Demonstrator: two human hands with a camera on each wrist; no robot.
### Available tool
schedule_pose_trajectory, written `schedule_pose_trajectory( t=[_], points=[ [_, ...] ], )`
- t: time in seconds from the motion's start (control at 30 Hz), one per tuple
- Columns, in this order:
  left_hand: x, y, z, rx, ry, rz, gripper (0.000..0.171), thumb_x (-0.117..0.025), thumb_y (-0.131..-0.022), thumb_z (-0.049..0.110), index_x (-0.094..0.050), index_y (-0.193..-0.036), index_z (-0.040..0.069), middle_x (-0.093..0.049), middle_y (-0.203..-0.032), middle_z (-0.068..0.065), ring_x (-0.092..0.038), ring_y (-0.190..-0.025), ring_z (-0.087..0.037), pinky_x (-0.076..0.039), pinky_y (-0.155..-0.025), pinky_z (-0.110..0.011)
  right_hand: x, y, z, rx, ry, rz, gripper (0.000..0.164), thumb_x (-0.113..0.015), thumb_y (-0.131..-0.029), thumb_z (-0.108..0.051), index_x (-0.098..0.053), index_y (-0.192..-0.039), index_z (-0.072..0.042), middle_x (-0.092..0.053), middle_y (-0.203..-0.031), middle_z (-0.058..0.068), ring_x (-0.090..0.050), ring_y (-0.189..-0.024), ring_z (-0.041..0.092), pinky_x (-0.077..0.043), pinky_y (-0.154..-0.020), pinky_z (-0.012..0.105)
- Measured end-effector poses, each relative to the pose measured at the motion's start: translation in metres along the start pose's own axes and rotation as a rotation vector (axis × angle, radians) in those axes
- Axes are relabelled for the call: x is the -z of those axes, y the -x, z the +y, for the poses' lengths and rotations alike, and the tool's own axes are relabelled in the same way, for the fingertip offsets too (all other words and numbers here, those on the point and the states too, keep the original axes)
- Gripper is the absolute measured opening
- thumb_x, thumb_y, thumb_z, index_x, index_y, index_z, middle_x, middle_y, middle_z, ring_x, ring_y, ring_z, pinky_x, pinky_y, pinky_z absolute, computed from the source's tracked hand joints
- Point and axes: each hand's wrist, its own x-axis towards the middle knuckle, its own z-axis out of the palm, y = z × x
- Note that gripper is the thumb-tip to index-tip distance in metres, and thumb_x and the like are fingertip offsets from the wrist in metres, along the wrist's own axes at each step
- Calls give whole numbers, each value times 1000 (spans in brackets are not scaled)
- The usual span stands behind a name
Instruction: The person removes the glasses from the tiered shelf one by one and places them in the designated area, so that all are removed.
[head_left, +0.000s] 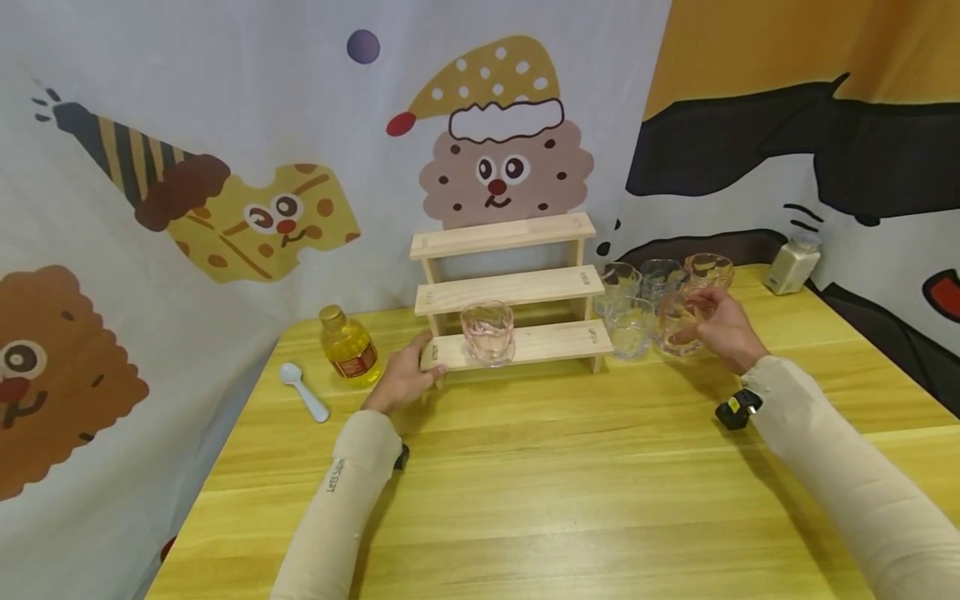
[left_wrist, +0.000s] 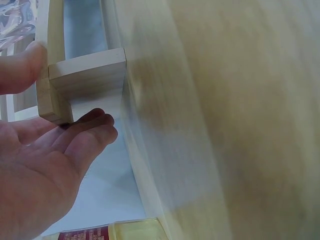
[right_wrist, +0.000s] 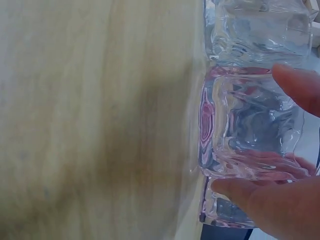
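Note:
A three-tier wooden stand (head_left: 510,290) stands at the back of the table, a pinkish glass (head_left: 489,332) on its lowest step. My left hand (head_left: 405,377) grips that step's left end; in the left wrist view the thumb lies on top and the other fingers reach underneath. To the right of the stand, my right hand (head_left: 726,332) holds a pink glass (right_wrist: 260,120) by its sides. That glass appears to stand on the table, beside a clear glass (head_left: 628,327). The hand partly covers it in the head view.
Behind the held glass stand more glasses, including a pink one (head_left: 708,267) and a bluish one (head_left: 662,277). A jar of pale contents (head_left: 793,267) is at the back right. A yellow bottle (head_left: 351,350) and a white spoon (head_left: 306,392) lie left of the stand.

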Motion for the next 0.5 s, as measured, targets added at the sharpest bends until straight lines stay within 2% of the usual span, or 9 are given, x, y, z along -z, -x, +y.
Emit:
schedule_pose_trajectory(
  t=[0.17,0.3,0.4,0.47,0.5],
  points=[
    [-1,0,0,3,15,-6,71,-65,-97,22,-30,-157,8,-62,-130,-24,-61,-104,-30,-52,-84,-39,-3,-1,2,1,15,-10,85,-70,-84,5,-21,-153,5,-33,-156,27,-30,-147,45,-40,-113,49],
    [0,2,1,3,0,-7,71,-64,-98,24,-29,-158,8,-60,-134,-24,-60,-107,-30,-49,-91,-43,-2,-2,4,14,37,-24,81,-71,-85,3,-24,-151,5,-34,-156,27,-32,-145,47,-50,-98,28],
    [0,2,2,8,1,-8,71,-64,-98,25,-29,-158,10,-60,-136,-24,-60,-108,-31,-49,-92,-44,-2,-3,4,25,37,-35,83,-74,-84,1,-24,-151,5,-34,-156,28,-31,-145,48,-48,-84,14],
    [1,2,2,7,2,-8,71,-64,-98,25,-29,-158,10,-60,-136,-24,-61,-108,-31,-49,-91,-43,-1,-3,4,27,37,-41,85,-75,-84,1,-23,-151,5,-34,-156,28,-30,-145,48,-48,-84,14],
    [1,2,3,7,4,-9,71,-64,-98,25,-29,-158,10,-60,-136,-24,-61,-108,-31,-50,-91,-44,-1,-3,4,28,40,-43,86,-75,-84,1,-22,-152,5,-33,-156,28,-30,-145,49,-50,-88,19]
  ],
)
